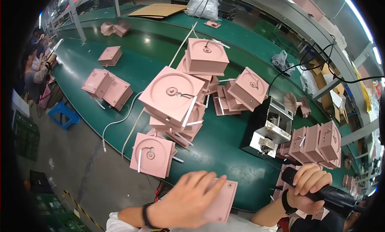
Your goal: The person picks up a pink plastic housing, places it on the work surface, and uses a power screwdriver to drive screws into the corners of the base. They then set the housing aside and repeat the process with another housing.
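At the table's [230, 164] near edge our left hand [187, 199] covered a box [225, 200], grip unclear; our right hand [311, 186] clasped a driver [336, 199]. That box seemed underway; whether the stacked boxes [171, 87] were finished, we couldn't tell.

No words, numbers or signs can be read here, neither on the near pink box [225, 199] nor on the black tool [333, 197] at near right.
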The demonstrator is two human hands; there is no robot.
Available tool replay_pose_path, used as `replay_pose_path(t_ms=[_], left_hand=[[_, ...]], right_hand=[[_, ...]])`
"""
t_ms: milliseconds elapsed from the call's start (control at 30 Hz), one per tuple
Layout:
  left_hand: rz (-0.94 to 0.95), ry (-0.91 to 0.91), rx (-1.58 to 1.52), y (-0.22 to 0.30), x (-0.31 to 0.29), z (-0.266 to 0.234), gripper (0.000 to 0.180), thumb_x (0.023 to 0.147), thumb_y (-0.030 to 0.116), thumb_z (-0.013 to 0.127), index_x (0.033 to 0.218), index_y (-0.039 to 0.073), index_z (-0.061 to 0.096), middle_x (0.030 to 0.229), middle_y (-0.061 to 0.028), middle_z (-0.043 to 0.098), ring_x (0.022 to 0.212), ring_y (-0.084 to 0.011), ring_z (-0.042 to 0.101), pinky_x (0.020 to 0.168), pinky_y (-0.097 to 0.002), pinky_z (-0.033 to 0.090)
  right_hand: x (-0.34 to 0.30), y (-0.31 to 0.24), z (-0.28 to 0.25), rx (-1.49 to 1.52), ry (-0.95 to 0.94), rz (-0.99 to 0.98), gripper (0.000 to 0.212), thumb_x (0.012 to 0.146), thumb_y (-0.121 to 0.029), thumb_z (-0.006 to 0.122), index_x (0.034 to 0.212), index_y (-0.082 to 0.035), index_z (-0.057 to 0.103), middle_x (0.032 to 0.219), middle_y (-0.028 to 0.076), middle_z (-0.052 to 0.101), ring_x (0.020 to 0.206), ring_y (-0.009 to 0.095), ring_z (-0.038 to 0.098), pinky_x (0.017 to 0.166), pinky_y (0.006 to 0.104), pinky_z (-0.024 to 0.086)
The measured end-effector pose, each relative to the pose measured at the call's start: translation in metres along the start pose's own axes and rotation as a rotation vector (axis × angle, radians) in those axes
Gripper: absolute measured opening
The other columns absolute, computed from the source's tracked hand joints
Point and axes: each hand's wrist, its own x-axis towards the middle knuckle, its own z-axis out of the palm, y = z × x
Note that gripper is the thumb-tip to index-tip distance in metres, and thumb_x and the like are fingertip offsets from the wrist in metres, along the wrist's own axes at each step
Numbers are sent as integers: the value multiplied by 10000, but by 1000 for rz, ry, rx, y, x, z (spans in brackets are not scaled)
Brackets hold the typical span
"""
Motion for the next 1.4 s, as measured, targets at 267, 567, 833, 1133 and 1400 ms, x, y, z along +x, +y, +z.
replay_pose_path(t_ms=[267, 567, 833, 1133, 1400], left_hand=[[-472, 387, 233, -37, -57, -64, 1081, 566, 330, 944, 1447, -72, 461, 1341, -248, 514, 1261, -434, 498, 1079, -499, 425], [-345, 329, -43, -80, -73, -74, 1152, 579, 377, 961, 1510, -21, 412, 1488, -242, 441, 1376, -418, 442, 1157, -474, 382], [-810, 963, 733, -387, -187, -147, 1036, 723, 382, 887, 1542, 2, 380, 1478, -305, 472, 1374, -468, 445, 1149, -511, 369], [-658, 996, 254, -502, -187, -103, 929, 819, 307, 860, 1529, -71, 395, 1464, -262, 522, 1312, -328, 519, 1129, -408, 380], [-1059, 1294, -88, -359, -167, -114, 718, 809, 268, 873, 1369, -86, 594, 1365, -170, 610, 1072, -189, 618, 859, -334, 545]], right_hand=[[-20, 32, 18, -99, 235, 97, 457, 935, -448, 708, 837, -83, 449, 607, 27, 471, 454, 134, 445, 521, 269, 412], [-35, 43, -1, -234, 269, 199, 397, 956, -358, 696, 862, -57, 456, 633, 44, 486, 504, 147, 478, 536, 283, 432], [-37, 77, -26, -444, 457, 276, 171, 908, -93, 703, 813, -69, 562, 729, 20, 590, 654, 136, 604, 600, 277, 499], [-17, 81, -27, -194, 557, 295, 202, 825, -18, 783, 903, -22, 597, 713, -28, 599, 604, 68, 566, 543, 244, 445], [-24, 72, -27, -393, 390, 323, 198, 815, -21, 764, 872, -38, 575, 670, -31, 574, 539, 73, 540, 501, 248, 419]])
